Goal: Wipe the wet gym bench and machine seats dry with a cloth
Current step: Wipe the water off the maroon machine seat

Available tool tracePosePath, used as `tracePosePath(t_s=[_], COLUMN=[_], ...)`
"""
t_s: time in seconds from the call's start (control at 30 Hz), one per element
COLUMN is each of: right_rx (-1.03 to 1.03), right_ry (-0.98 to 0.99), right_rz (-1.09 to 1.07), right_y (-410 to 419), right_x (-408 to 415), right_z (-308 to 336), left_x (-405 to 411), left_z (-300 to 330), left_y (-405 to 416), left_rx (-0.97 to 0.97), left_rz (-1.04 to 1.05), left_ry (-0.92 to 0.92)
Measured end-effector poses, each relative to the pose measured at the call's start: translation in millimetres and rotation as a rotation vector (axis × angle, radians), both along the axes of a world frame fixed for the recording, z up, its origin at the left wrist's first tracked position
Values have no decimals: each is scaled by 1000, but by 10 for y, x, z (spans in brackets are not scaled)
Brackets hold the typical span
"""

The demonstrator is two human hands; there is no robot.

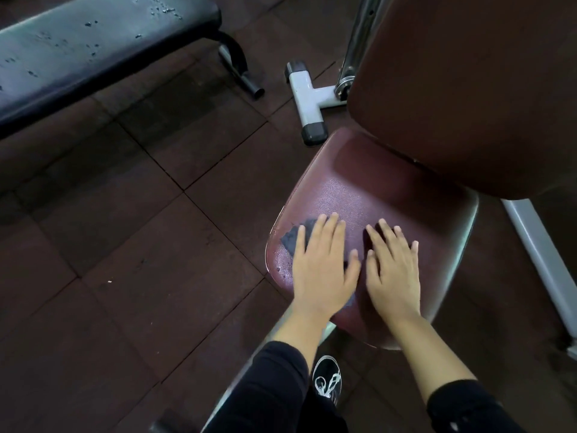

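A maroon machine seat (pixel 359 189) fills the lower right, with its maroon backrest (pixel 468 89) above it. My left hand (pixel 321 264) lies flat with straight fingers on a dark grey cloth (pixel 292 240), pressing it onto the seat's left front part. Most of the cloth is hidden under the hand. My right hand (pixel 393 267) rests flat on the bare seat beside it, fingers spread. Small water drops show on the seat edge left of the cloth. A black flat bench (pixel 93 51) with water drops on it stands at the upper left.
Dark rubber floor tiles (pixel 140 245) lie between the bench and the seat. A grey T-shaped machine foot (pixel 307 98) and a chrome post (pixel 359 35) stand behind the seat. A grey frame bar (pixel 543 260) runs at the right. My shoe (pixel 327 382) is below the seat.
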State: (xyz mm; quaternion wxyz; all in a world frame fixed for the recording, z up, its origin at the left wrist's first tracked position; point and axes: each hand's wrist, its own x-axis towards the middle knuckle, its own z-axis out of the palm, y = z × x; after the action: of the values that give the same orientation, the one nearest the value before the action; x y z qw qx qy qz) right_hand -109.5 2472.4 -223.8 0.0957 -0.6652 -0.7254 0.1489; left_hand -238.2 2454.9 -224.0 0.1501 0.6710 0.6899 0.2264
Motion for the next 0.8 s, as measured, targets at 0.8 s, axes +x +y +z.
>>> tracePosePath(t_s=[0.8], right_rx=[9], right_ry=[-49], right_rz=[47], right_y=[-82], right_x=[82], right_z=[-78], left_x=[-694], left_z=[-161], left_y=[230], left_rx=[-214], left_rz=[430], left_ry=[-167])
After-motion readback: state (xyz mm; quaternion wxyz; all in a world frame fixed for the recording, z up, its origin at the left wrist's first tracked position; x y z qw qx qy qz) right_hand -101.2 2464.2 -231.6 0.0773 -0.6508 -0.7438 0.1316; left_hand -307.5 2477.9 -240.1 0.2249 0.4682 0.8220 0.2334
